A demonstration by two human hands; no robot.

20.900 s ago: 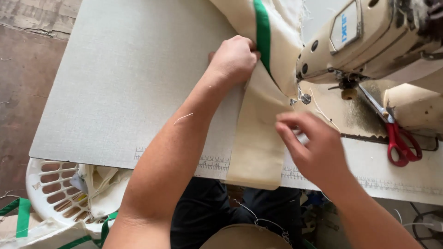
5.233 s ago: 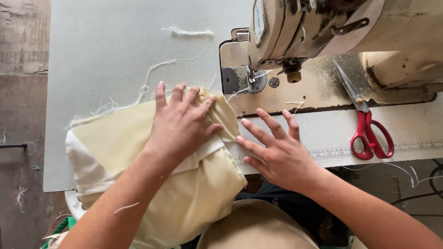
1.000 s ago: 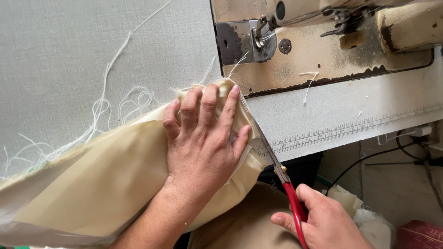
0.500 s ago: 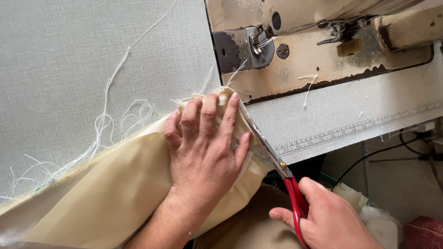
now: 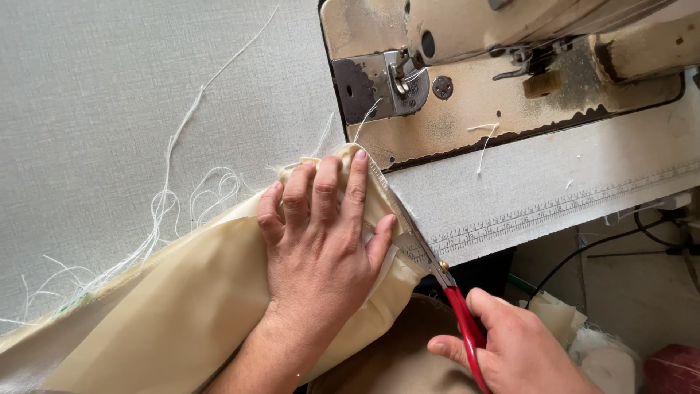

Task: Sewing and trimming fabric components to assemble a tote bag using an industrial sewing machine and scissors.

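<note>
Scissors point(image 5: 430, 255) in right hand point(image 5: 510, 350) cut along cream fabric point(image 5: 182, 314) under flat left hand point(image 5: 321, 241)

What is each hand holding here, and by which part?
The right hand grips the red-handled scissors by the handles. The left hand grasps nothing; it presses flat on the folded cream fabric near its edge.

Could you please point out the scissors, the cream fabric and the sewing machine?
scissors point(image 5: 461, 315): head view, red handle.
cream fabric point(image 5: 182, 306): head view, flat middle.
sewing machine point(image 5: 496, 95): head view, worn base.

Red-handled scissors point(image 5: 437, 292) along cream fabric point(image 5: 182, 314)
</note>
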